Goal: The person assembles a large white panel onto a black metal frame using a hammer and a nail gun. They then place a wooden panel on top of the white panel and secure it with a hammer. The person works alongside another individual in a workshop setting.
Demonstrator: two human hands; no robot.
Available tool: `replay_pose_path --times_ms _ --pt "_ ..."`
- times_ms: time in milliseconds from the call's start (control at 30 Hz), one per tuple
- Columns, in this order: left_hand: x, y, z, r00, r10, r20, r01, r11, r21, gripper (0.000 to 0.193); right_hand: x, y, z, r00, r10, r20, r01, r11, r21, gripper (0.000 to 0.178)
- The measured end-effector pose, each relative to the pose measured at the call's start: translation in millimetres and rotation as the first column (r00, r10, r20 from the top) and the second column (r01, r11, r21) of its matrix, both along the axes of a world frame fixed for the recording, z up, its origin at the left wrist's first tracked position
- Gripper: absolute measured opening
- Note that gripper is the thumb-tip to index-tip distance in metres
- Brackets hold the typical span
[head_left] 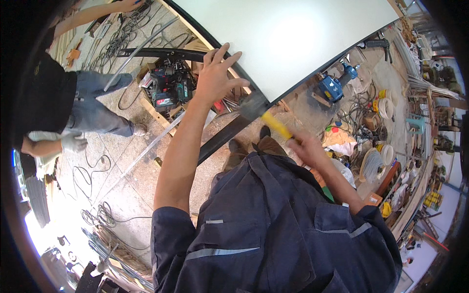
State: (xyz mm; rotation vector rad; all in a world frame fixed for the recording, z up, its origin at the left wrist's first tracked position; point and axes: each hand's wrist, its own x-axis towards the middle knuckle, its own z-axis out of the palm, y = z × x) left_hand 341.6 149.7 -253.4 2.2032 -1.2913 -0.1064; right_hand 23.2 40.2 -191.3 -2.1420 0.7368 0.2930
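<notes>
My left hand (216,80) rests with spread fingers on the edge of a large white panel (288,44) that has a dark frame. A wooden strip (193,27) runs along that edge. In my right hand (309,149) is a hammer (276,124) with a yellow handle; its head is smeared by motion close to the panel's near corner. A dark flat bar (223,138) slants down from beneath the hammer head toward my left forearm. Whether the hammer touches the frame, I cannot tell.
To the left stands another person (53,93), one gloved hand (74,143) hanging low. A box of power tools (171,85) lies beyond my left forearm. Right of the panel are a blue machine (331,87), white buckets (386,107) and a wire coil (371,165). Cables (105,212) cross the floor.
</notes>
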Motion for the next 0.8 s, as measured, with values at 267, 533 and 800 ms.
replay_pose_path --times_ms 267,533,800 --pt "-1 0 -4 1.0 0.017 -0.021 -0.017 1.0 -0.001 0.084 7 21 21 0.957 0.228 0.179 -0.248 0.964 0.1 0.052" --pt "-1 -3 -2 0.999 0.029 -0.029 -0.029 1.0 0.01 0.083 1 24 15 0.95 0.216 0.224 -0.226 0.974 0.019 0.053" --pt "0 -4 -5 0.999 0.043 -0.016 -0.044 0.997 -0.06 0.08 2 20 11 0.973 0.134 0.186 -0.13 0.991 -0.034 0.053"
